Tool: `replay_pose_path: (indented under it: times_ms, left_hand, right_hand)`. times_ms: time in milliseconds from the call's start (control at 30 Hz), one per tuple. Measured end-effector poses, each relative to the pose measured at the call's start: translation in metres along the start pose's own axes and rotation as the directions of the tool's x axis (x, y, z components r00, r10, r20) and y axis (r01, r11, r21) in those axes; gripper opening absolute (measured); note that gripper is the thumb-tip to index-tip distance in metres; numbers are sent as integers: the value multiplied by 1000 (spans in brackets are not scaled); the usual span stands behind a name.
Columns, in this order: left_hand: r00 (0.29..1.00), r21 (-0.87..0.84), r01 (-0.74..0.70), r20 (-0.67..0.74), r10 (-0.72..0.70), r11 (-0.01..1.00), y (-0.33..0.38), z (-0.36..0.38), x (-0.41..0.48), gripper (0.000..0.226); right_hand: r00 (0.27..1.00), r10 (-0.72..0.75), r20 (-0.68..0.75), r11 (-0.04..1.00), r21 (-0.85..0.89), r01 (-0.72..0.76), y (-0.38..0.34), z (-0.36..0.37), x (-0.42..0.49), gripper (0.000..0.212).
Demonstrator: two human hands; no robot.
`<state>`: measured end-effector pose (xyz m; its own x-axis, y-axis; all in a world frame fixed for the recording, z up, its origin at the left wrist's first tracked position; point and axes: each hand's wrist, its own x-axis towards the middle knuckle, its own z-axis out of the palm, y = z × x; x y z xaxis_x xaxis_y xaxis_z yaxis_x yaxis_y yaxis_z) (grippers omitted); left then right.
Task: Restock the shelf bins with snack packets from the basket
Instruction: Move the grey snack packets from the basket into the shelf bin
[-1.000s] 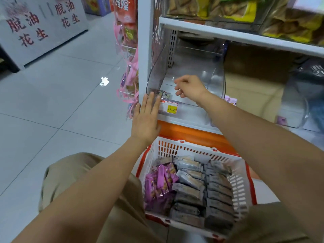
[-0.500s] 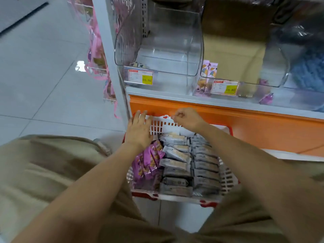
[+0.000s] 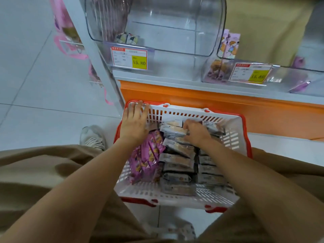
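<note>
Left hand point(image 3: 135, 123) flat, fingers straight, pressing basket point(image 3: 175, 113) at its far-left corner. Right hand point(image 3: 196, 132) curled round grey snack packets point(image 3: 177, 160) at the far edge. Suggest: lift a squared stack, then load the near-empty clear bin point(image 3: 157, 28).

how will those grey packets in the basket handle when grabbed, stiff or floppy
The grey packets look film-wrapped and glossy, so probably slippery. They lie in flat stacked rows, suggesting something fairly stiff inside. One fits under the right hand, so likely light.
</note>
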<state>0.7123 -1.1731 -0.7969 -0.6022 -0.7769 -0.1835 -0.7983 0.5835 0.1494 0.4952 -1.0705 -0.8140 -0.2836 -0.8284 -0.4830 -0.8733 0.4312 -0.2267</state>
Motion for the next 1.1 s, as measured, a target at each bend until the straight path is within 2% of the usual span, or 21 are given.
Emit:
replay_pose_path:
  times_ms: [133,267,367,433,533,667,733,833,900,1033,1100]
  left_hand:
    - [1000,32,13,12,-13,999,1,3,0,70]
    - [1000,-24,29,10,-29,999,6,-5,-1,72]
    - [995,-179,-73,47,83,981,13,-16,-6,69]
    - [968,-423,-114,154,196,899,21,-25,-15,63]
    - [958,-718,-6,196,210,696,31,-38,-27,41]
    - [965,-904,136,214,153,406,28,-56,-39,25]
    - [966,-934,163,217,142,319,25,-66,-47,20]
    - [984,-936,94,138,110,338,24,-81,-60,26]
    - [994,-931,40,74,82,363,24,-92,-67,30]
    - [997,-926,-71,-67,24,370,23,-117,-75,34]
    - [990,-901,-126,-138,1,416,19,-131,-76,35]
  right_hand:
    - [999,-11,39,999,53,9,-3,-2,1,28]
    - [999,-6,-53,935,354,24,-6,-13,-9,17]
    - [997,1,-75,856,516,38,-14,-36,-19,28]
    - [998,9,-63,779,627,33,-22,-54,-29,30]
    - [995,18,-101,676,734,62,-38,-77,-43,30]
    - [983,-49,-178,518,837,177,-60,-100,-65,22]
    - [979,-96,-178,485,851,202,-68,-106,-75,16]
    - [976,-110,-185,510,833,216,-82,-109,-86,43]
    - [965,-125,-229,529,808,260,-94,-111,-94,45]
    - [927,-100,-362,479,799,363,-116,-127,-108,51]
    - [899,-118,-422,493,761,422,-128,-140,-112,50]
